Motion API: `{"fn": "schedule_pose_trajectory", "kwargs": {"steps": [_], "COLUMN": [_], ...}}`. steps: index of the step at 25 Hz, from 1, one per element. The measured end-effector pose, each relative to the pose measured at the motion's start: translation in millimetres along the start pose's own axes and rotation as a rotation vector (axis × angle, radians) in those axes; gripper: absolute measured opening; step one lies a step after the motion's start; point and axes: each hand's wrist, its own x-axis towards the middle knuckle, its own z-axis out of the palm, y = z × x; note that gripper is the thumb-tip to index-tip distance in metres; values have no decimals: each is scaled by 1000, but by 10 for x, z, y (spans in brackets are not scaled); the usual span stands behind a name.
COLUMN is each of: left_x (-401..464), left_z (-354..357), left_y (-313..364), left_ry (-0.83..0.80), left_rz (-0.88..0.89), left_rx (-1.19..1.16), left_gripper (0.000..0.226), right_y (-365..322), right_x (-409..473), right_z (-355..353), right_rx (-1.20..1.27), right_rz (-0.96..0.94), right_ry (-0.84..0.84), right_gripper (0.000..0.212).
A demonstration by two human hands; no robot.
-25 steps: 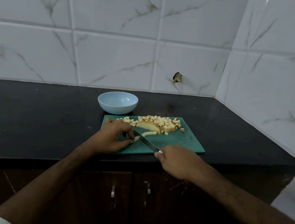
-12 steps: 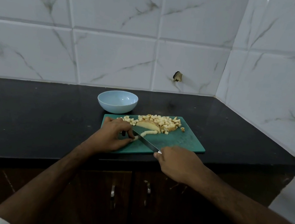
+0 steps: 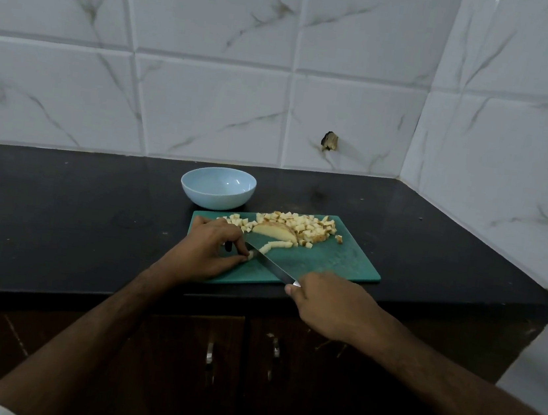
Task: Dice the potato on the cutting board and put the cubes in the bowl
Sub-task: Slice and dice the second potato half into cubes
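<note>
White marble-veined wall tiles (image 3: 209, 103) meet in a corner at 2 o'clock, with a small hole (image 3: 329, 141). The black tabletop (image 3: 57, 215) is glossy. Dark wooden cabinet doors (image 3: 211, 372) stand at 6 o'clock.

One bowl (image 3: 218, 187), one cutting board (image 3: 338, 260), one knife (image 3: 269, 262). Two hands: left hand (image 3: 206, 252), right hand (image 3: 329, 304). One potato slice (image 3: 275, 231), one potato strip (image 3: 273, 246); potato cubes (image 3: 301, 226) too many to count.

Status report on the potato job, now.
Left hand pinches potato strip; right hand grips knife, blade on strip. Cubes piled on cutting board; bowl empty. Nothing in the way.
</note>
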Motion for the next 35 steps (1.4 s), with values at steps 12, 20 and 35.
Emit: {"fn": "schedule_pose_trajectory", "kwargs": {"steps": [12, 20, 35], "left_x": [4, -11, 465], "left_z": [10, 19, 264], "left_y": [-20, -31, 162], "left_ry": [33, 68, -262], "left_rz": [3, -83, 160], "left_rx": [9, 114, 192], "left_gripper": [16, 11, 40], "right_y": [9, 94, 661], "right_x": [-35, -70, 761], "right_z": [-47, -247, -196], "right_rx": [42, 43, 1116], "right_rz": [-3, -3, 123], "right_ry": [-20, -126, 305], "right_gripper": [40, 43, 41]}}
